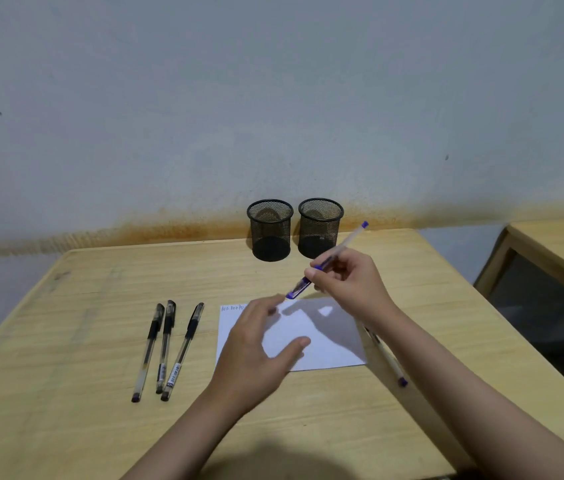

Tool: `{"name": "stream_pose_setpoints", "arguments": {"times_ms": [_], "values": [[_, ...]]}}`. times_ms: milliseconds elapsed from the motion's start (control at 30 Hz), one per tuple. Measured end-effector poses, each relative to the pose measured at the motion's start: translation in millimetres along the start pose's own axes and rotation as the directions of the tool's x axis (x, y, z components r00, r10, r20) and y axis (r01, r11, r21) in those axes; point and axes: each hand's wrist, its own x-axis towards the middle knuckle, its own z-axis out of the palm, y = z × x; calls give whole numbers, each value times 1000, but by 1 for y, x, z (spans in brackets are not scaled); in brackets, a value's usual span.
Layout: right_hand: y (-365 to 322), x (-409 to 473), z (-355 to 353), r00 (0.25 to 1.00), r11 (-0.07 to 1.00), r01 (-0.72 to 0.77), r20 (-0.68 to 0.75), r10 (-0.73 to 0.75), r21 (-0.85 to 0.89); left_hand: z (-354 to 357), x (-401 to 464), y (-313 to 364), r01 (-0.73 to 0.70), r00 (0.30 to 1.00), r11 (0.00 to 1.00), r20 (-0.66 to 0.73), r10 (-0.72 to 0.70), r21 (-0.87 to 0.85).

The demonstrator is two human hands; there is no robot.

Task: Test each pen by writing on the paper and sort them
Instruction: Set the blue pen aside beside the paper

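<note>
My right hand grips a blue pen with its cap on, held tilted above the top edge of the white paper. Scribbles mark the paper's top left corner. My left hand hovers over the paper's left half, fingers spread, fingertips close to the blue cap, holding nothing. Three black capped pens lie side by side left of the paper. Another pen lies right of the paper, partly hidden by my right forearm. Two black mesh cups, one on the left and one on the right, stand at the back.
The wooden table stands against a grey wall. Its left edge slants off to the near left. A second piece of wooden furniture stands to the right, with a dark gap between it and the table.
</note>
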Motion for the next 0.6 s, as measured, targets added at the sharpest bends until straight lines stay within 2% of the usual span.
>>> {"name": "stream_pose_setpoints", "arguments": {"times_ms": [167,333,600], "values": [[-6,-29,12,1000,993,-25,1,26,114,-3,6,19,-40,981,995,-194,23,-86],[-2,-39,20,995,986,-96,-2,97,134,-3,9,21,-79,978,993,-201,61,-85],[-1,-24,32,965,913,-261,73,251,313,-14,16,26,-130,962,991,-243,126,0]]}}
